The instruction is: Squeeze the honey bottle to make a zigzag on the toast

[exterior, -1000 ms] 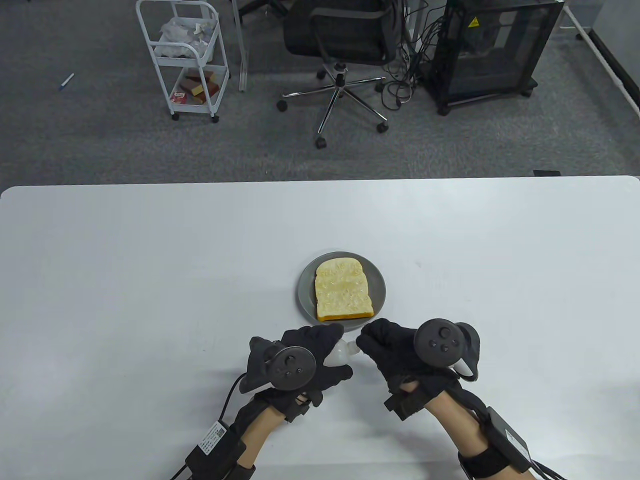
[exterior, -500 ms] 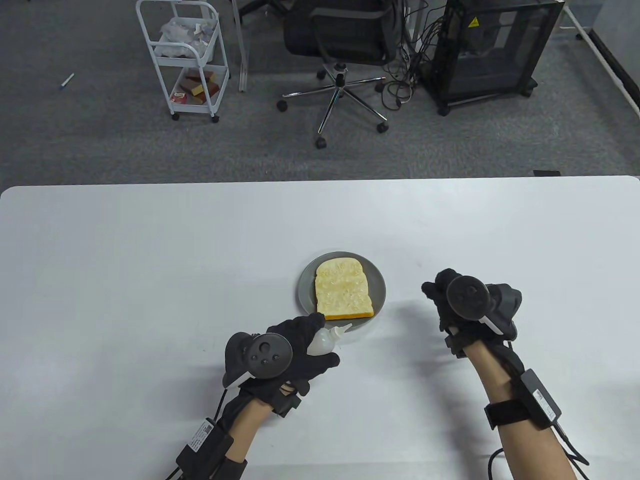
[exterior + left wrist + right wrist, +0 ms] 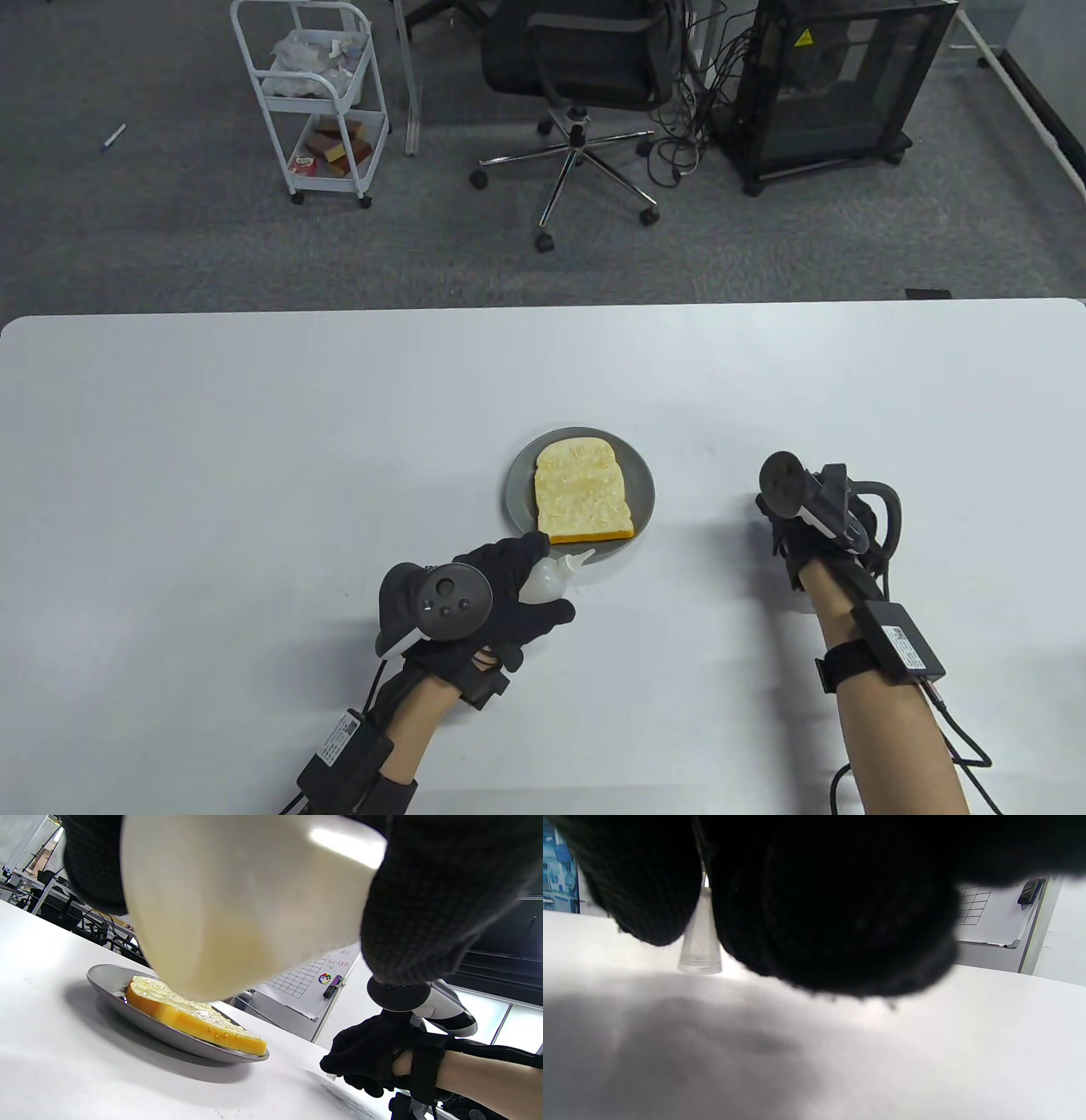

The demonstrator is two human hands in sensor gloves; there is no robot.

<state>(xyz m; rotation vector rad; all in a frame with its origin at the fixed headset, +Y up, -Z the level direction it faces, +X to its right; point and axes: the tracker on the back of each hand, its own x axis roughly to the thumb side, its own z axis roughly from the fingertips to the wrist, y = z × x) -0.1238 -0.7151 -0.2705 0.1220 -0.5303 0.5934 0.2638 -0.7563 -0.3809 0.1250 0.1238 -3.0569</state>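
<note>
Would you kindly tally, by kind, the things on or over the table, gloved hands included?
Hands: 2, left hand and right hand
Bottle: 1
Cap: 1
Toast: 1
Plate: 1
Total: 6

Yellow toast (image 3: 582,495), grey plate (image 3: 519,492), white table (image 3: 254,475)

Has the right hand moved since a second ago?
Yes. The right hand was beside the bottle, just below the plate; now it is well to the plate's right, low on the table.
</note>
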